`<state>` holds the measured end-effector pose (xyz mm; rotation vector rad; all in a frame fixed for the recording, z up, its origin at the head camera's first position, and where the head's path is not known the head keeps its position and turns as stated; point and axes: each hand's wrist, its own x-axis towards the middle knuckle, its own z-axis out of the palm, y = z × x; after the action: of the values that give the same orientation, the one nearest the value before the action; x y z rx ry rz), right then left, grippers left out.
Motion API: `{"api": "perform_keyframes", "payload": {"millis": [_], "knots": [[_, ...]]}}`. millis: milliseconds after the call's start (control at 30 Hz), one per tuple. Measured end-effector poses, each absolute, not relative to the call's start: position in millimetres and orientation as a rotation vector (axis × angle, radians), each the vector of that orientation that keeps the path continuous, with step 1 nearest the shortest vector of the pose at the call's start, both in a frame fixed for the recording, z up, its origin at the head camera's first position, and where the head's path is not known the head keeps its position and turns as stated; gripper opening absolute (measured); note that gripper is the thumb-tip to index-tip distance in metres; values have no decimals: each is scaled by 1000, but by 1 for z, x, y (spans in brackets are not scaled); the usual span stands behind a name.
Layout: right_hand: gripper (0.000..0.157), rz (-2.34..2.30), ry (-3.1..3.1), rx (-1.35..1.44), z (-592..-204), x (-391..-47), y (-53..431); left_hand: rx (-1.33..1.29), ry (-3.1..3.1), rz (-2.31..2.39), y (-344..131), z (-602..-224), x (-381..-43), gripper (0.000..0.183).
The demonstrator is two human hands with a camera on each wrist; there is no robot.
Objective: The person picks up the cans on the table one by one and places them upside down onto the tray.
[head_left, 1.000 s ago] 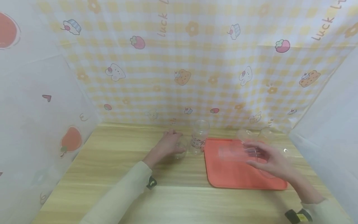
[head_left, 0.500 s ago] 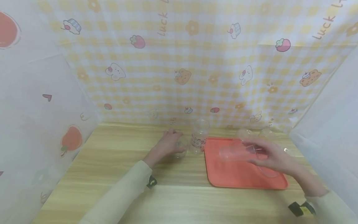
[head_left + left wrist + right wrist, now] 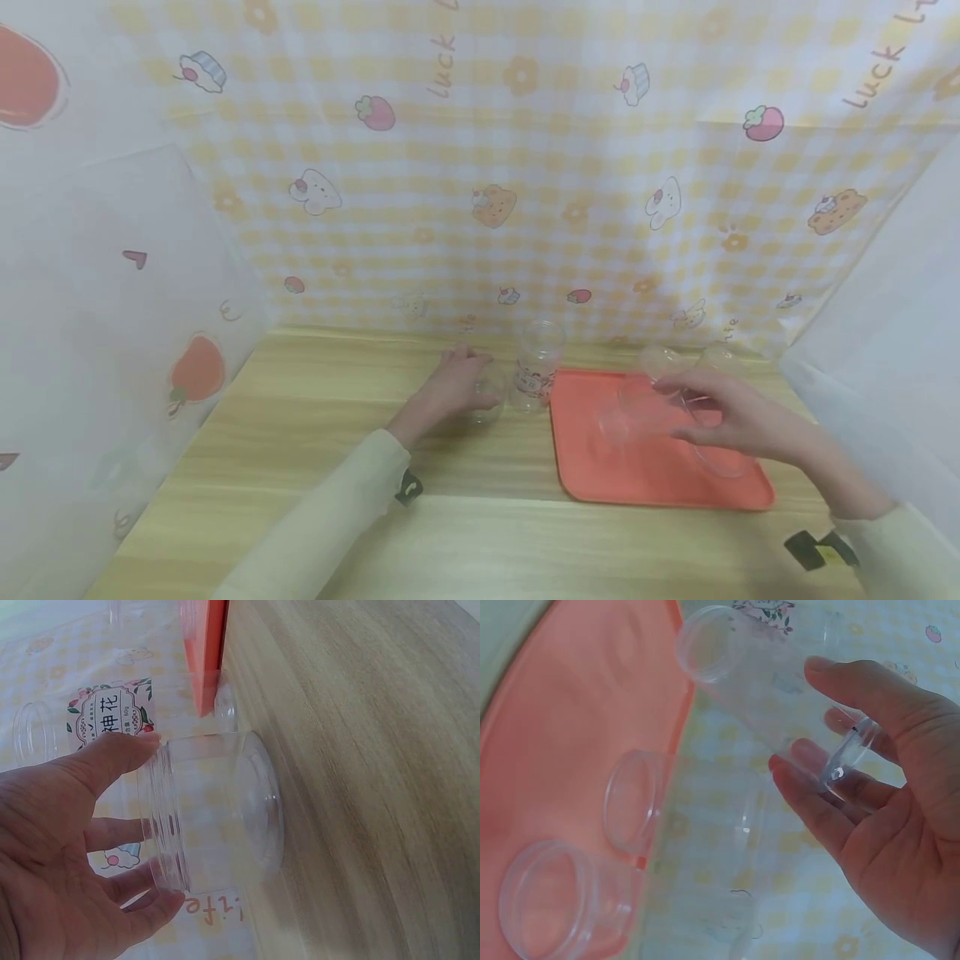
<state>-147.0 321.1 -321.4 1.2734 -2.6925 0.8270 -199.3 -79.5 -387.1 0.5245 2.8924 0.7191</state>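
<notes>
My left hand (image 3: pixel 453 385) grips a short, wide clear plastic jar (image 3: pixel 217 814) around its threaded neck, thumb on one side and fingers on the other. The jar stands upright on the table. Close beside it is a taller clear jar with a floral label (image 3: pixel 112 712). Over the red tray (image 3: pixel 573 479), my right hand (image 3: pixel 738 421) holds a slim clear jar (image 3: pixel 769 694), which is tilted well over. Thumb and fingers are around one end of it, and the other end points left in the head view.
Several other clear jars, including one jar (image 3: pixel 634 806) and another jar (image 3: pixel 547 900), stand at the tray's right side and back. A checked cloth (image 3: pixel 420 250) hangs behind the wooden table (image 3: pixel 315 467), with pale side walls (image 3: pixel 135 350).
My right hand has shifted slightly right with the slim jar, whose far end has moved right and a little toward the front. The left hand and its jar have stayed in place.
</notes>
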Motion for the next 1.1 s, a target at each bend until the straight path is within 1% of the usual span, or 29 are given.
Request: {"api": "perform_keyframes", "payload": {"millis": [367,567,833,1100], "knots": [[55,693,-2721,1353,-313,-152,322,509,2889,722,-78,-385,-200,73],[51,626,-2816,1354,-306,-155,320,493,2880,748,-78,-385,-198,73],[51,556,-2883,1425,-300,-160,317,500,2891,743,-78,-388,-198,74],[49,386,-2971,1371,-296,-160,313,508,2901,716,-78,-389,-200,74]]}}
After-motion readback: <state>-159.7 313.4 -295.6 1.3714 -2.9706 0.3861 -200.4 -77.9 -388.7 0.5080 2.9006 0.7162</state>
